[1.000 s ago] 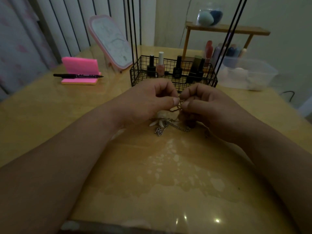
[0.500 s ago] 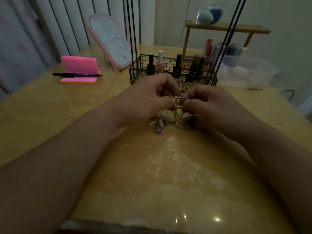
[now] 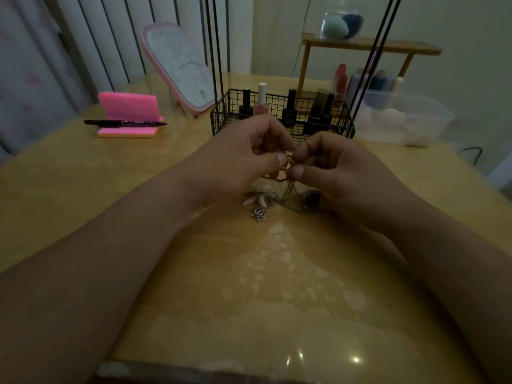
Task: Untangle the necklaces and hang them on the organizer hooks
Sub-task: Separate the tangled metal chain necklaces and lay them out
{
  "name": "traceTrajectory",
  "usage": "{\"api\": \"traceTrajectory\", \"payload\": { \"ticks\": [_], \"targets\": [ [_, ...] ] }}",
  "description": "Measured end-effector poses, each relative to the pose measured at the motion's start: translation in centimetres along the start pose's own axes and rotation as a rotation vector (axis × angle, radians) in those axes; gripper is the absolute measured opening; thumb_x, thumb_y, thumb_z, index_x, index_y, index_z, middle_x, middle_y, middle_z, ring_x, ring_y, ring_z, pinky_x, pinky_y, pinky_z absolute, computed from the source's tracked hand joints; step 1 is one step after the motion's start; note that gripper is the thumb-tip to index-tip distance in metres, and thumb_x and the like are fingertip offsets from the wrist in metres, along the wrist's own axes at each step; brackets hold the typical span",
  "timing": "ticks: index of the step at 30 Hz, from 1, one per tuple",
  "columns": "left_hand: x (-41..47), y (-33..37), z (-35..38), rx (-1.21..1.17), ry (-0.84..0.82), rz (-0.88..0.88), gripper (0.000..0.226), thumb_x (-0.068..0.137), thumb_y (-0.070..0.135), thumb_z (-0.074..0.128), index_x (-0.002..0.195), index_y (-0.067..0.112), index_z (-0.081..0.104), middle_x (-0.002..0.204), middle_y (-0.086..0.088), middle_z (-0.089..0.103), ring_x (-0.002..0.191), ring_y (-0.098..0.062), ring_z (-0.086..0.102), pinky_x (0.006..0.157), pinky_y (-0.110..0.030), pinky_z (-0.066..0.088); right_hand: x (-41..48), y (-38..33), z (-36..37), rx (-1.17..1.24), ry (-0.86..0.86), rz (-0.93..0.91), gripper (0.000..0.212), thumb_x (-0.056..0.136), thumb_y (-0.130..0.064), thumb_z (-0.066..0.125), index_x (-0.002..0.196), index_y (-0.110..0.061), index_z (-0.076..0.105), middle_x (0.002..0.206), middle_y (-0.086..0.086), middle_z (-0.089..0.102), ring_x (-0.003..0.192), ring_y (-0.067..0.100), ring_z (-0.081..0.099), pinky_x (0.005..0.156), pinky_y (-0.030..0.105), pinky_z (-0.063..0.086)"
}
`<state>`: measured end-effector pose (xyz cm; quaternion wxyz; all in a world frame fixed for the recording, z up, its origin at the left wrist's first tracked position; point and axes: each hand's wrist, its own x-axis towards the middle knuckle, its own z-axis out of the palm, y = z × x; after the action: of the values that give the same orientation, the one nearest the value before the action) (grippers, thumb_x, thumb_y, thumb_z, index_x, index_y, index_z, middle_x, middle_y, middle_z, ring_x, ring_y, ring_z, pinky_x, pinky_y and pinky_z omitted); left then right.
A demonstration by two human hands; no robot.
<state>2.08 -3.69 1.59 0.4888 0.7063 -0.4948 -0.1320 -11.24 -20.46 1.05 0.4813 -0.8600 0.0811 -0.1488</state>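
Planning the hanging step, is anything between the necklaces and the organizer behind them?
Nothing visible blocks the way. Both hands, left hand and right hand, pinch the tangled necklaces just in front of the black wire organizer. Its hooks are out of frame.

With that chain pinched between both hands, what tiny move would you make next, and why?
Probably ease the left hand and right hand slightly apart to loosen the knot: both pinch the same spot, while the rest of the necklaces lies bunched on the table below.
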Motion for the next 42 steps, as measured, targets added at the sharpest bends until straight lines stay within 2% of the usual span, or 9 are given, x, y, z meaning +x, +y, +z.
{"api": "traceTrajectory", "payload": {
  "ticks": [5, 8, 12, 20, 25, 30, 36, 42],
  "targets": [
    [0.1, -0.5, 0.1, 0.118, 0.006, 0.038, 0.017, 0.096, 0.01, 0.07, 0.101, 0.023, 0.06, 0.093, 0.002, 0.062, 0.081, -0.002, 0.056, 0.071, -0.016, 0.047, -0.2, 0.0, -0.3, -0.037, 0.035, -0.012, 0.013, 0.096, -0.017, 0.072, 0.107, -0.022, 0.071, 0.101, 0.003, 0.074, 0.097, 0.023, 0.071, 0.092, 0.054, 0.057],
    [0.0, -0.7, 0.3, 0.162, -0.001, 0.046, 0.015, 0.095, 0.016, 0.073, 0.098, 0.027, 0.063, 0.088, 0.01, 0.063, 0.078, 0.0, 0.059, 0.067, -0.014, 0.047, -0.1, 0.0, -0.2, -0.045, 0.041, -0.019, 0.011, 0.096, -0.017, 0.072, 0.105, -0.023, 0.071, 0.099, 0.003, 0.074, 0.095, 0.022, 0.071, 0.091, 0.053, 0.058],
    [0.0, -0.8, 0.4, 0.181, -0.005, 0.036, 0.011, 0.094, 0.023, 0.077, 0.093, 0.03, 0.068, 0.087, 0.008, 0.07, 0.081, -0.005, 0.067, 0.07, -0.02, 0.054, -0.1, 0.1, -0.1, -0.051, 0.05, -0.022, 0.01, 0.095, -0.018, 0.072, 0.103, -0.024, 0.07, 0.097, 0.003, 0.074, 0.092, 0.025, 0.071, 0.085, 0.056, 0.058],
    [0.1, -1.1, 0.4, 0.194, -0.002, 0.015, 0.009, 0.095, 0.028, 0.074, 0.091, 0.034, 0.071, 0.084, 0.011, 0.071, 0.08, -0.003, 0.066, 0.071, -0.021, 0.053, 0.0, 0.4, 0.0, -0.024, 0.064, -0.041, 0.01, 0.095, -0.018, 0.073, 0.103, -0.023, 0.07, 0.098, 0.006, 0.075, 0.095, 0.031, 0.071, 0.086, 0.062, 0.056],
    [0.1, -1.2, 0.3, 0.192, -0.004, 0.009, 0.008, 0.097, 0.028, 0.072, 0.092, 0.035, 0.071, 0.084, 0.014, 0.07, 0.08, -0.002, 0.066, 0.069, -0.018, 0.049, 0.0, 0.4, 0.1, -0.037, 0.06, -0.048, 0.01, 0.095, -0.019, 0.074, 0.101, -0.026, 0.07, 0.096, 0.004, 0.074, 0.091, 0.032, 0.07, 0.082, 0.062, 0.056],
    [0.2, -1.3, 0.3, 0.217, -0.022, 0.025, 0.007, 0.098, 0.027, 0.07, 0.093, 0.031, 0.071, 0.085, 0.008, 0.07, 0.081, -0.006, 0.065, 0.072, -0.027, 0.053, 0.0, 0.3, 0.3, -0.044, 0.078, -0.056, 0.008, 0.094, -0.02, 0.075, 0.1, -0.024, 0.071, 0.093, 0.005, 0.075, 0.089, 0.038, 0.07, 0.079, 0.064, 0.055],
    [0.1, -1.1, 0.3, 0.206, -0.04, 0.023, 0.011, 0.101, 0.024, 0.066, 0.091, 0.028, 0.07, 0.075, 0.013, 0.063, 0.069, 0.0, 0.058, 0.061, -0.013, 0.043, -0.2, 0.1, 0.2, -0.042, 0.089, -0.06, 0.007, 0.094, -0.022, 0.075, 0.099, -0.024, 0.071, 0.092, 0.002, 0.076, 0.088, 0.032, 0.071, 0.08, 0.059, 0.057],
    [0.1, -1.1, 0.3, 0.195, -0.047, 0.039, 0.014, 0.099, 0.023, 0.066, 0.086, 0.024, 0.068, 0.07, 0.013, 0.059, 0.065, 0.0, 0.053, 0.059, -0.015, 0.042, -0.2, 0.0, 0.2, -0.043, 0.067, -0.065, 0.008, 0.094, -0.02, 0.075, 0.1, -0.024, 0.071, 0.093, 0.004, 0.075, 0.089, 0.035, 0.071, 0.079, 0.062, 0.056]
  ]
}}
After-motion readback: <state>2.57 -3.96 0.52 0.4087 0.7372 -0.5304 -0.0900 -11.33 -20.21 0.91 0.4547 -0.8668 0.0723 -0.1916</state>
